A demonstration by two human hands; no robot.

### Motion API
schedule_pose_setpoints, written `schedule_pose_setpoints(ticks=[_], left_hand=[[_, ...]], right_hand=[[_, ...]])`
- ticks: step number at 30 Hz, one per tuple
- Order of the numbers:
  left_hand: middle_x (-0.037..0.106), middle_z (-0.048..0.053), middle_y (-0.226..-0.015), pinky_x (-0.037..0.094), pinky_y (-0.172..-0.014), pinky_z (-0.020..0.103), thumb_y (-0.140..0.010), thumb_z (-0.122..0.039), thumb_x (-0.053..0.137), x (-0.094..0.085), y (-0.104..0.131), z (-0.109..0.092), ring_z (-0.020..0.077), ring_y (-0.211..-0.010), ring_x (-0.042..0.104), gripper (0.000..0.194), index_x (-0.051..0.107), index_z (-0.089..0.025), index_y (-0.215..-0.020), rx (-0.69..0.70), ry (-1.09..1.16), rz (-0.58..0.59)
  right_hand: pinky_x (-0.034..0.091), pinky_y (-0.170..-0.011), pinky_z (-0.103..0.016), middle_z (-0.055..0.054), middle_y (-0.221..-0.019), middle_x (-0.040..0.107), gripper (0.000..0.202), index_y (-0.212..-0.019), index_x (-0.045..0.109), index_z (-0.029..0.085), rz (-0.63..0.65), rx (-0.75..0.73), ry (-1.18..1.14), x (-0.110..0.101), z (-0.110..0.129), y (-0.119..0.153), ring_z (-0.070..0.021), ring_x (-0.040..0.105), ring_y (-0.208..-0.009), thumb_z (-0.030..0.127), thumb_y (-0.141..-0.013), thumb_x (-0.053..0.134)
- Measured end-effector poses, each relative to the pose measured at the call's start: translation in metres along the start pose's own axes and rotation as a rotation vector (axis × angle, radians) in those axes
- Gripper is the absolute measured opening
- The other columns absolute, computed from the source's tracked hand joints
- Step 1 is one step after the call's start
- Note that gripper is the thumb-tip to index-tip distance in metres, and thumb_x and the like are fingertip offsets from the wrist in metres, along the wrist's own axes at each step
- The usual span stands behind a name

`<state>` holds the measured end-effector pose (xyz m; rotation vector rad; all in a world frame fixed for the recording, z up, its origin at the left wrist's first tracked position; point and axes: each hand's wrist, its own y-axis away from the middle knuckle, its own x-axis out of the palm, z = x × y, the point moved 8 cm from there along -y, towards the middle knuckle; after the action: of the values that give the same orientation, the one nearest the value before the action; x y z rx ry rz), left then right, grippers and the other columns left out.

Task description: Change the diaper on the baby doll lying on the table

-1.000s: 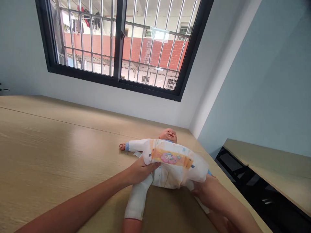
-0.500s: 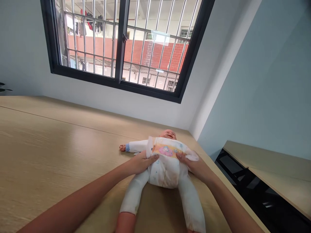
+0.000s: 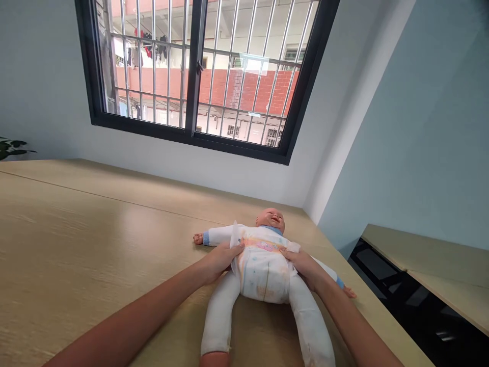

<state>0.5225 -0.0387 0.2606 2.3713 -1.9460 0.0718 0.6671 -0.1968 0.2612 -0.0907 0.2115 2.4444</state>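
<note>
A baby doll (image 3: 271,220) in a white outfit with blue cuffs and collar lies on its back on the wooden table (image 3: 114,239). Round its hips and belly is a white diaper (image 3: 263,280) with a coloured print along its upper front. My left hand (image 3: 219,262) grips the diaper's left side, thumb on the front and fingers mostly hidden behind the edge. At the opposite side my right hand (image 3: 303,262) holds the diaper the same way, its thumb near the print. Pale side flaps stick out above both hands.
Behind the table a barred window (image 3: 198,76) is set in the wall. A lower wooden surface with a black glossy front (image 3: 405,290) stands at the right, past the table's edge. Plant leaves (image 3: 15,147) show at far left.
The diaper's raised top front now lies lower and flatter, so the doll's head, collar and right-side arm show more. Both hands still hold the diaper's sides. The view has shifted slightly.
</note>
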Motion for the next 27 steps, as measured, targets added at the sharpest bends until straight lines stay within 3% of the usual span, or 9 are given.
schedule_pose_setpoints(ticks=[3, 5, 7, 9, 11, 14, 19, 24, 27], left_hand=[[0.068, 0.008, -0.096, 0.054, -0.079, 0.035, -0.087, -0.054, 0.056, -0.021, 0.012, -0.015, 0.0250, -0.094, 0.066, 0.039, 0.058, -0.016, -0.096, 0.020, -0.176, -0.165], [0.066, 0.008, -0.098, 0.052, -0.082, 0.038, -0.087, -0.047, 0.057, -0.028, 0.025, -0.048, 0.0248, -0.095, 0.064, 0.032, 0.056, -0.017, -0.097, 0.200, -0.403, -0.321], [0.066, 0.008, -0.103, 0.049, -0.089, 0.039, -0.091, -0.037, 0.050, -0.003, 0.037, -0.084, 0.0240, -0.100, 0.062, 0.023, 0.059, -0.019, -0.101, 0.464, -0.690, -0.310], [0.066, 0.007, -0.113, 0.046, -0.095, 0.039, -0.095, -0.033, 0.043, 0.046, 0.039, -0.097, 0.0241, -0.108, 0.059, 0.026, 0.061, -0.022, -0.112, 0.644, -0.903, -0.079], [0.063, 0.007, -0.125, 0.045, -0.100, 0.041, -0.094, -0.037, 0.047, 0.086, 0.032, -0.091, 0.0267, -0.116, 0.056, 0.034, 0.058, -0.024, -0.124, 0.701, -1.011, 0.121], [0.060, 0.010, -0.130, 0.042, -0.103, 0.045, -0.096, -0.041, 0.046, 0.112, 0.015, -0.073, 0.0288, -0.120, 0.055, 0.039, 0.057, -0.021, -0.127, 0.711, -1.136, 0.173], [0.054, 0.010, -0.140, 0.035, -0.110, 0.045, -0.101, -0.045, 0.035, 0.103, 0.000, -0.057, 0.0268, -0.132, 0.046, 0.045, 0.053, -0.021, -0.134, 0.675, -1.208, 0.141], [0.053, 0.009, -0.141, 0.033, -0.112, 0.045, -0.100, -0.052, 0.033, 0.096, 0.002, -0.057, 0.0280, -0.135, 0.043, 0.050, 0.053, -0.024, -0.136, 0.606, -1.209, 0.141], [0.051, 0.009, -0.143, 0.029, -0.113, 0.047, -0.097, -0.056, 0.037, 0.095, 0.003, -0.058, 0.0303, -0.137, 0.040, 0.053, 0.053, -0.024, -0.137, 0.550, -1.206, 0.147]], right_hand=[[0.054, -0.092, -0.037, -0.009, -0.103, 0.072, 0.036, -0.106, 0.064, 0.018, -0.080, 0.080, -0.182, -0.002, -0.003, 0.006, -0.0304, 0.064, -0.111, 0.044, -0.081, 0.067], [0.055, -0.089, -0.036, -0.010, -0.100, 0.072, 0.032, -0.104, 0.064, 0.017, -0.087, 0.090, -0.214, 0.002, -0.001, 0.010, -0.0291, 0.066, -0.105, 0.041, -0.083, 0.066], [0.056, -0.084, -0.034, -0.009, -0.097, 0.073, 0.030, -0.103, 0.062, 0.016, -0.091, 0.089, -0.231, 0.007, 0.002, 0.013, -0.0271, 0.068, -0.097, 0.038, -0.083, 0.067], [0.056, -0.077, -0.032, -0.009, -0.094, 0.072, 0.030, -0.104, 0.061, 0.016, -0.066, 0.051, -0.218, 0.012, 0.008, 0.016, -0.0247, 0.069, -0.090, 0.038, -0.083, 0.068], [0.055, -0.073, -0.029, -0.008, -0.093, 0.072, 0.033, -0.102, 0.061, 0.016, -0.012, -0.008, -0.222, 0.012, 0.015, 0.020, -0.0216, 0.068, -0.084, 0.041, -0.083, 0.069], [0.055, -0.075, -0.027, -0.008, -0.096, 0.070, 0.038, -0.101, 0.059, 0.016, 0.133, -0.063, -0.204, -0.002, 0.022, 0.031, -0.0173, 0.067, -0.083, 0.047, -0.083, 0.071], [0.053, -0.068, -0.021, -0.010, -0.094, 0.069, 0.047, -0.096, 0.062, 0.012, 0.166, 0.076, 0.145, -0.047, 0.012, 0.056, -0.0133, 0.068, -0.078, 0.056, -0.082, 0.069], [0.056, -0.063, -0.021, -0.004, -0.076, 0.068, 0.043, -0.085, 0.066, 0.011, 0.552, 0.164, 0.331, -0.009, 0.003, 0.075, -0.0131, 0.068, -0.069, 0.053, -0.081, 0.068], [0.054, -0.060, -0.019, -0.004, -0.077, 0.069, 0.032, -0.087, 0.067, 0.012, 0.652, 0.198, 0.331, -0.002, -0.002, 0.077, -0.0124, 0.069, -0.067, 0.042, -0.079, 0.072]])
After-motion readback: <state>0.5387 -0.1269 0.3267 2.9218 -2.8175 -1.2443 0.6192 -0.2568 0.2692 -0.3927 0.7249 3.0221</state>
